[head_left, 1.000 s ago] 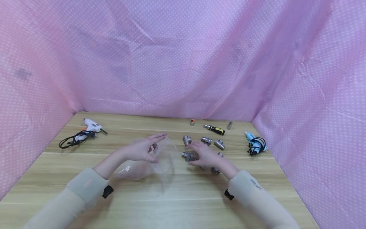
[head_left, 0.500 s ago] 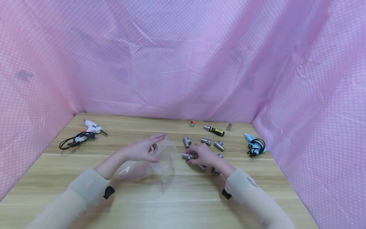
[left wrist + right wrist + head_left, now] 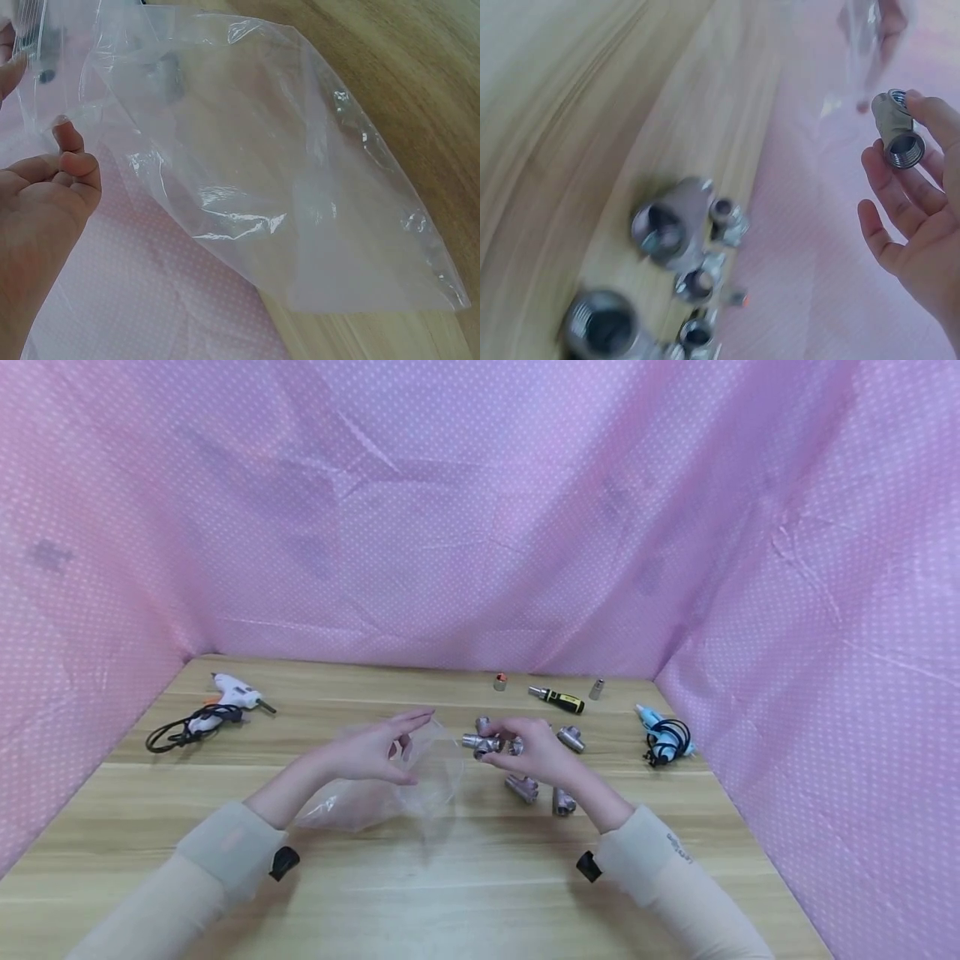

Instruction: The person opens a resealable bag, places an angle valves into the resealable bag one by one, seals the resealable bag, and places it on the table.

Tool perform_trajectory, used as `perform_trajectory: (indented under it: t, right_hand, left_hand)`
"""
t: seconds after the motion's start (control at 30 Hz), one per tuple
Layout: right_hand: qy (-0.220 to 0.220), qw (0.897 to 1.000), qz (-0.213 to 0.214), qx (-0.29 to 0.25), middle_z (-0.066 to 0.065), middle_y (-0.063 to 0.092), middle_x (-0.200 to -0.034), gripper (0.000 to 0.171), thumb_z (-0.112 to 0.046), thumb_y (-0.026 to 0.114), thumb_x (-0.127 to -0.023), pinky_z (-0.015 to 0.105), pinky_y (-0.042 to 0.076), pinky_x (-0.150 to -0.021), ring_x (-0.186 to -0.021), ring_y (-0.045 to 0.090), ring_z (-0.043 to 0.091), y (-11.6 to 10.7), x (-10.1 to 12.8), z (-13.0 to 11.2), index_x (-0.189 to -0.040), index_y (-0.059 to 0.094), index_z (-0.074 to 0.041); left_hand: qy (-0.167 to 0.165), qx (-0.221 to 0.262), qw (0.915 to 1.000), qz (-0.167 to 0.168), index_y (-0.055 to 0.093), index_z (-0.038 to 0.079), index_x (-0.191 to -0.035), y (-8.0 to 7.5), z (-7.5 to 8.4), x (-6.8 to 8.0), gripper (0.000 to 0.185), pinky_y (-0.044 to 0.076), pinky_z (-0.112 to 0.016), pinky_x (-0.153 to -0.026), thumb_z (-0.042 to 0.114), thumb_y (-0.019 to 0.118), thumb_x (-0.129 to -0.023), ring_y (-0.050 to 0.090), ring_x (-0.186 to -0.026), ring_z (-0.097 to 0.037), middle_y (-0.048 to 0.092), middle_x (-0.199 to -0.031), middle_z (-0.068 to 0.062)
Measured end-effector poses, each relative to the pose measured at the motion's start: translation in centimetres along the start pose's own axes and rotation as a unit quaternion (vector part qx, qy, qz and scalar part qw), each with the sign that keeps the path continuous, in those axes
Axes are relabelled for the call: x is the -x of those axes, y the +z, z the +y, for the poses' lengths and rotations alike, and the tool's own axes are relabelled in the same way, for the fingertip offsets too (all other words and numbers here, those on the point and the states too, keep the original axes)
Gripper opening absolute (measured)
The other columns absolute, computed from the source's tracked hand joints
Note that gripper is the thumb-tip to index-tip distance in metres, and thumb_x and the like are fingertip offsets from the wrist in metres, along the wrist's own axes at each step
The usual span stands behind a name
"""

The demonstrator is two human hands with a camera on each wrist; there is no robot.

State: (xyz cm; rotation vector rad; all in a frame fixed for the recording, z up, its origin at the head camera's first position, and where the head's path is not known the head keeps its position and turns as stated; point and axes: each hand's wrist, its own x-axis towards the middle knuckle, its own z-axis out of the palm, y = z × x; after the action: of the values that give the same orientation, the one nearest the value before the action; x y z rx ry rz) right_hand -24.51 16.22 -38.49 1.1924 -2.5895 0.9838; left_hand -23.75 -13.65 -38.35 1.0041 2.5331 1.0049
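Observation:
A clear plastic bag (image 3: 352,803) lies on the table, its mouth raised and spread across my left hand (image 3: 375,752). The thumb and index finger of that hand stand apart at the mouth; the other fingers bend inward. In the left wrist view the bag (image 3: 240,150) hangs wide and see-through. My right hand (image 3: 536,752) pinches a metal tee pipe fitting (image 3: 480,743) between thumb and fingers, just right of the bag's mouth. The right wrist view shows the threaded openings of this fitting (image 3: 892,127). Several similar fittings (image 3: 522,788) lie beneath and beside the right hand.
A white glue gun (image 3: 236,692) with a black cord lies at the far left. Towards the back right are an orange-topped small metal piece (image 3: 500,682), a yellow-and-black screwdriver (image 3: 558,699) and another metal piece (image 3: 597,689). A light-blue glue gun (image 3: 663,735) lies at the right.
My right hand came down onto a tee fitting, took it between thumb and fingers, and lifted it off the table. My left hand and the bag have stayed nearly still.

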Motion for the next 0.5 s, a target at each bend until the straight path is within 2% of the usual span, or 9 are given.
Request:
perform_trajectory:
  t: [0.1, 0.2, 0.37, 0.5]
  right_hand:
    - [-0.028, 1.0, 0.007, 0.001, -0.004, 0.07, -0.097, 0.033, -0.024, 0.074, -0.08, 0.027, 0.053, -0.075, -0.083, 0.063, 0.007, 0.3, -0.6, -1.0, -0.109, 0.067, -0.012]
    - [-0.045, 0.999, -0.001, 0.008, -0.006, 0.069, -0.1, 0.031, -0.025, 0.074, -0.08, 0.032, 0.052, -0.083, -0.09, 0.061, 0.006, 0.9, -1.2, -1.4, -0.109, 0.068, -0.014]
    - [-0.043, 0.998, -0.028, 0.037, -0.007, 0.068, -0.105, 0.033, -0.031, 0.075, -0.078, 0.038, 0.045, -0.092, -0.102, 0.057, 0.011, 1.9, -1.9, -1.8, -0.108, 0.069, -0.019]
    - [-0.035, 0.997, -0.028, 0.056, -0.006, 0.066, -0.107, 0.033, -0.037, 0.075, -0.077, 0.043, 0.042, -0.094, -0.107, 0.054, 0.014, 2.2, -2.1, -2.3, -0.107, 0.07, -0.024]
  left_hand:
    - [-0.004, 0.003, 1.0, -0.003, 0.018, 0.009, -0.151, -0.1, 0.2, 0.0, 0.1, 0.047, -0.024, -0.066, 0.029, 0.077, -0.074, 0.05, -0.081, -0.012, 0.041, -0.133, -0.008]
    - [-0.003, 0.008, 0.9999, -0.007, 0.017, 0.008, -0.151, -0.1, 0.4, -0.1, 0.1, 0.046, -0.024, -0.066, 0.029, 0.077, -0.074, 0.049, -0.082, -0.012, 0.042, -0.131, -0.01]
    - [-0.007, 0.015, 0.9997, -0.016, 0.016, 0.01, -0.152, -0.2, 0.9, -0.1, 0.099, 0.046, -0.025, -0.065, 0.029, 0.076, -0.076, 0.049, -0.081, -0.013, 0.043, -0.126, -0.007]
    - [-0.004, 0.018, 0.9997, -0.015, 0.016, 0.008, -0.152, -0.2, 0.9, -0.1, 0.099, 0.046, -0.026, -0.066, 0.028, 0.076, -0.076, 0.049, -0.081, -0.014, 0.047, -0.117, -0.01]
